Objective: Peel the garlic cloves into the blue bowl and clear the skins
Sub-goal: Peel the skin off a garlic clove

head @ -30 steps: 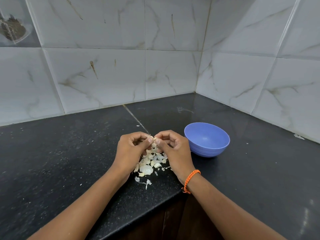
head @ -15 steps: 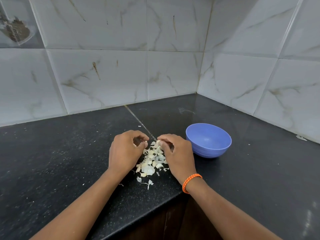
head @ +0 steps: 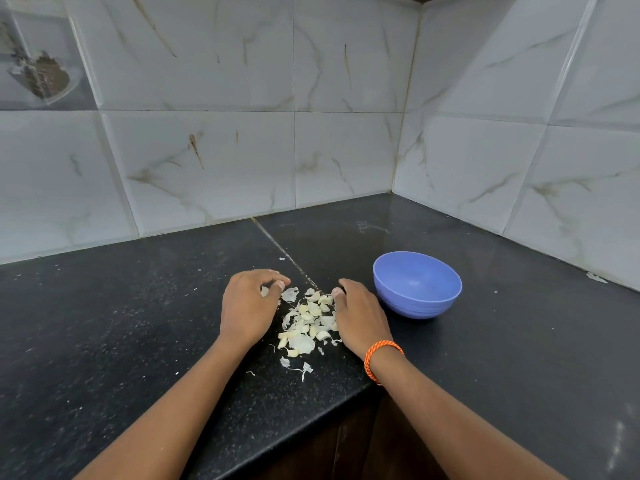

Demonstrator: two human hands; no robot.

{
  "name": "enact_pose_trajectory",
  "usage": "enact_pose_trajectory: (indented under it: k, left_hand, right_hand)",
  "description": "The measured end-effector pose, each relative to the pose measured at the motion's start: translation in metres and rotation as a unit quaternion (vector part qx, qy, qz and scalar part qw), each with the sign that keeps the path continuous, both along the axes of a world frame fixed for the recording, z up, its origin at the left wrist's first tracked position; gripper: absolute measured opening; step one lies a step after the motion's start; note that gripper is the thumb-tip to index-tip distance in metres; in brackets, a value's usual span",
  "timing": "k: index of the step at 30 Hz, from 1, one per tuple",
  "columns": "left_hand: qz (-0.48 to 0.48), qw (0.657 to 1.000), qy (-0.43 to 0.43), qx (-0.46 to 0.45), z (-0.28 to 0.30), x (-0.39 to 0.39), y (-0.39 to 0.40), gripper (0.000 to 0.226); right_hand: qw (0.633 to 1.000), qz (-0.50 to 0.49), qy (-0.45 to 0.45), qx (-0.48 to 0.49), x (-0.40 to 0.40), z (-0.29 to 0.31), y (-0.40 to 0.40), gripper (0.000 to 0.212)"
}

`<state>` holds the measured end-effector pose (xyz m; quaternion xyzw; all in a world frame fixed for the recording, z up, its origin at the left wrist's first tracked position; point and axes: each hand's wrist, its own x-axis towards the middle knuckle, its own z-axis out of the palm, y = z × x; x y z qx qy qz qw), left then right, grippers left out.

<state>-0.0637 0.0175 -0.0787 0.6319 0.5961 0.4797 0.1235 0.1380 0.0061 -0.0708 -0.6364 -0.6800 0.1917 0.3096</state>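
Head view: black speckled stone table point(head: 104, 323) in a corner of white marble-look wall tiles point(head: 346, 150), with a seam in the top running from the back wall toward the pile. Garlic pile point(head: 306, 322), cloves mixed with papery skins, sits near the front edge, between the two hands. A few loose skin scraps point(head: 294, 363) lie just in front of the pile, closer to the edge. Left hand point(head: 247, 306) is down on the table at the pile's left side, fingers curled, thumb and forefinger tips together at a pale bit of skin point(head: 265, 291); looks like a pinch, but the piece is small and half hidden, so not sure it is actually held. Right hand point(head: 360, 315) is down at the pile's right side, back of hand up, fingers curled under; fingertips touch the pile's far right edge, and whether they hold anything cannot be told. Orange braided band point(head: 382, 358) on the right wrist. Blue bowl point(head: 417, 284) stands upright on the table just right of the right hand, close but apart from it; the visible inside shows no cloves. One tiny white fleck point(head: 281, 259) on the table behind the left hand. Upper left tile carries a printed picture point(head: 34, 64), blurred.
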Motion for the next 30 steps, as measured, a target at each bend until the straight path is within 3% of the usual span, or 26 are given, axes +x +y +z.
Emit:
enact_pose_trajectory:
  k: [2,4,11,17,20,25,30]
  left_hand:
    - [-0.006,0.999,-0.037,-0.037,-0.002,0.001,0.001,0.024]
    - [-0.001,0.996,-0.071,-0.054,-0.002,0.000,0.001,0.027]
    - [0.003,0.989,-0.139,-0.047,0.000,-0.004,0.002,0.029]
    - [0.000,0.988,-0.150,-0.032,0.002,-0.004,0.002,0.028]
    - [-0.023,0.993,-0.113,-0.038,0.001,-0.003,0.003,0.028]
    - [-0.066,0.995,0.030,-0.070,-0.008,-0.002,0.007,0.015]
    - [-0.070,0.994,0.053,-0.070,-0.008,-0.004,0.007,0.007]
  right_hand:
    - [1.000,-0.009,0.013,0.002,-0.010,-0.002,0.006,0.026]
    - [0.999,-0.015,0.037,0.012,-0.023,-0.002,0.008,0.033]
    - [0.996,0.029,0.083,0.027,-0.086,-0.003,0.008,0.030]
    - [0.973,0.043,0.225,0.023,-0.095,0.006,0.012,0.031]
    - [0.977,0.038,0.202,0.050,-0.068,0.010,0.016,0.031]
    - [0.984,0.141,0.092,0.064,-0.026,0.016,0.002,0.023]
    - [0.972,0.226,0.014,0.068,-0.016,0.017,-0.021,0.008]
